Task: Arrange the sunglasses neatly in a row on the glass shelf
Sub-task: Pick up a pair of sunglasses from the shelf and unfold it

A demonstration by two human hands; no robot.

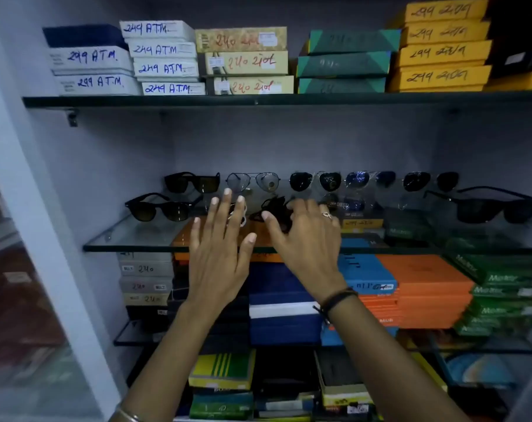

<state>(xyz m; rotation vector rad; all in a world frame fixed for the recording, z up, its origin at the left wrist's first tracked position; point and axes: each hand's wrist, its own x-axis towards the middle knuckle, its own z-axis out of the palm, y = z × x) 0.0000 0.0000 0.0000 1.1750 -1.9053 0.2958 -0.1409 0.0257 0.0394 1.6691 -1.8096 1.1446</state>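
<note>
The glass shelf (130, 239) carries a back row of sunglasses: a black square pair (193, 182), a clear aviator pair (252, 181), a dark aviator pair (315, 181), a blue-lens pair (369, 179) and another dark pair (430, 180). In front lie a black round pair (159, 208) at the left and a large black pair (487, 205) at the right. My right hand (304, 239) grips a folded black pair (275, 210) at the shelf's middle. My left hand (219, 242) hovers flat with fingers spread beside it, partly hiding a white item.
Stacked labelled boxes (164, 56) fill the upper shelf (258, 100). Blue, orange and green boxes (420, 287) are piled below the glass shelf. A white cabinet frame (45, 239) stands at the left.
</note>
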